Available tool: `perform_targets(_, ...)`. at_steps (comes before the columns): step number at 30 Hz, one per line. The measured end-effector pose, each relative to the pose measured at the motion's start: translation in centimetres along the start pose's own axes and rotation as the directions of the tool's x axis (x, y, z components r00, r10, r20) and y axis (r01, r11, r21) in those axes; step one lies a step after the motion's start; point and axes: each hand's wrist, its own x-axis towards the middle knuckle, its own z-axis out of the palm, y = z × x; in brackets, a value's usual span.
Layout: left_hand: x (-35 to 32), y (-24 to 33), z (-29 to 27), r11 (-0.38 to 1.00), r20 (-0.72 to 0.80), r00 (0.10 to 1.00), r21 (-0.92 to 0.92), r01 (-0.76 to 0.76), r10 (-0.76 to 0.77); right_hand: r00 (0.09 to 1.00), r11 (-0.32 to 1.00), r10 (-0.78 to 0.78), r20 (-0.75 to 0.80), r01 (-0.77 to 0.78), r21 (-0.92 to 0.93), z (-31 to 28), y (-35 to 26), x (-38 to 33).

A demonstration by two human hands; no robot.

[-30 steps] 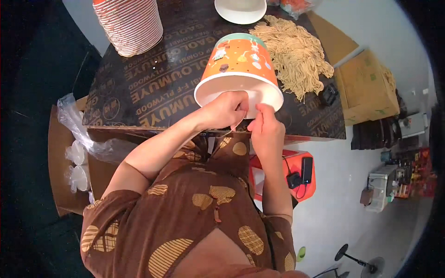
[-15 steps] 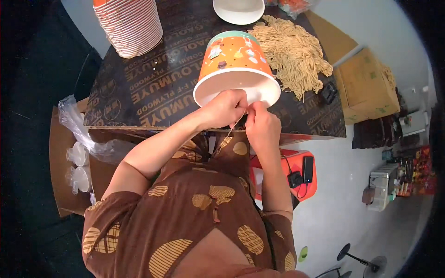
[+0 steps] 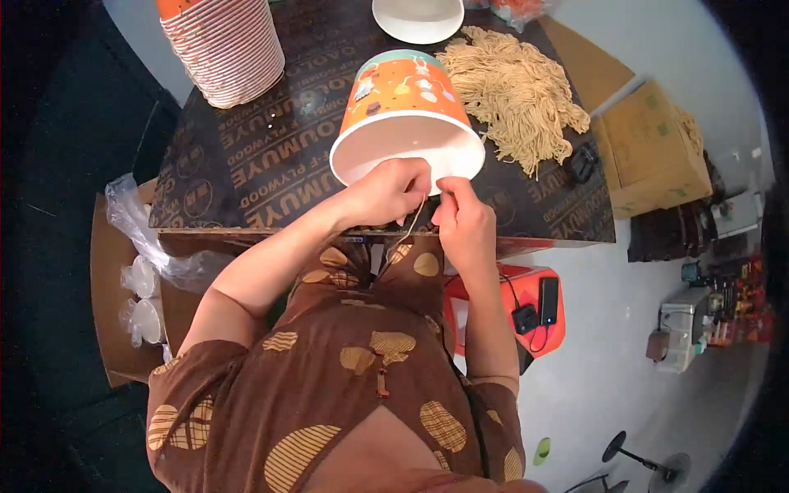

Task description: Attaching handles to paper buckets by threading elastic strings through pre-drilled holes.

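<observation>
An orange paper bucket (image 3: 404,92) with a white inside and cartoon pictures lies tilted on the dark table, its mouth facing me. At its near rim my left hand (image 3: 388,191) is closed, the fingertips against a thin beige string (image 3: 417,215) that hangs down past the table edge. My right hand (image 3: 465,215) pinches the bucket's rim just to the right, thumb and forefinger pressed together. Exactly how the string meets the rim is hidden by my fingers. Beyond the bucket, to the right, a loose heap of beige strings (image 3: 522,94) spreads over the table.
A tall stack of nested paper buckets (image 3: 223,53) stands at the far left of the table (image 3: 288,131). A white bowl-shaped container (image 3: 419,20) sits at the back. Cardboard boxes (image 3: 653,152) are at right; below, a red stool (image 3: 551,329) bears a phone (image 3: 548,300).
The bucket has shifted slightly left, its mouth tipping up a little. My hands, which met at the rim, are now slightly apart.
</observation>
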Motion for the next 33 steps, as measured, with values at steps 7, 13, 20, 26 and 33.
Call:
perform_targets(7,-0.2,-0.6,0.2,0.995,-0.028,0.999,-0.1,-0.026,0.023,0.999,0.999,-0.044,-0.006,0.044,-0.015,0.4,-0.1,0.0)
perform_targets(13,-0.3,-0.5,0.0,0.998,0.01,1.0,-0.064,0.002,-0.001,0.998,0.992,-0.068,-0.009,0.067,-0.104,0.9,-0.4,0.2)
perform_targets(20,-0.2,0.7,0.0,0.997,0.022,0.998,-0.039,0.064,-0.063,0.985,0.963,-0.17,-0.035,0.158,-0.217,1.0,-0.2,0.4)
perform_targets(26,0.1,0.0,0.2,0.947,-0.104,0.973,0.272,-0.172,0.207,0.987,0.973,-0.154,-0.048,0.144,-0.18,1.3,0.2,0.2)
perform_targets(33,0.4,0.6,-0.1,0.996,-0.145,0.989,0.093,0.008,0.005,0.988,0.988,-0.139,-0.07,0.133,-0.084,1.2,0.3,0.0)
